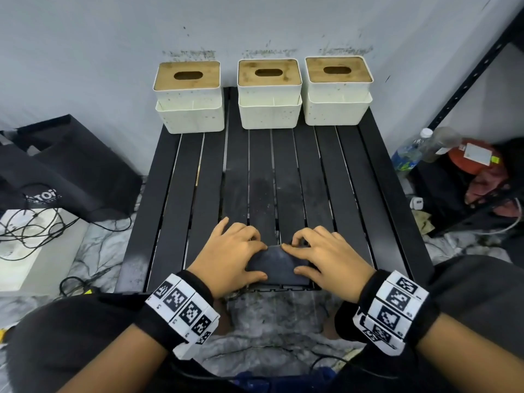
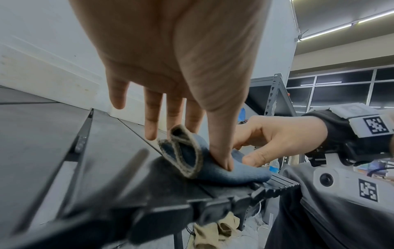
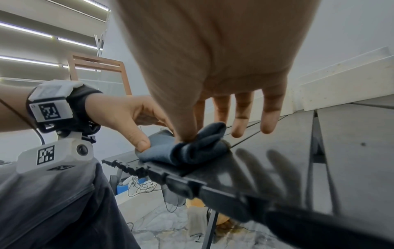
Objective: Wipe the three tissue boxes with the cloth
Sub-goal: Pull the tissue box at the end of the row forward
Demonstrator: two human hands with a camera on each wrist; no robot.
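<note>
The black slatted table (image 1: 354, 177) carries three tissue boxes (image 1: 268, 93) along its far edge, unwiped. At the near edge lies the folded blue cloth (image 1: 276, 265): left hand (image 1: 229, 256) and right hand (image 1: 329, 256) each pinch it. Best bunch it firmly in one hand before reaching

Both hands cover the left and right ends of the cloth (image 1: 276, 265) in the head view, so only its middle shows. The far sides of the three tissue boxes (image 1: 268, 93) face the wall, unseen. In the left wrist view the near edge of the desk (image 2: 149, 217) is blurred, and the left hand (image 2: 170, 59) is cut off by the top edge. On the right, a bottle (image 1: 408, 154) on the shelf is too small to read.
</note>
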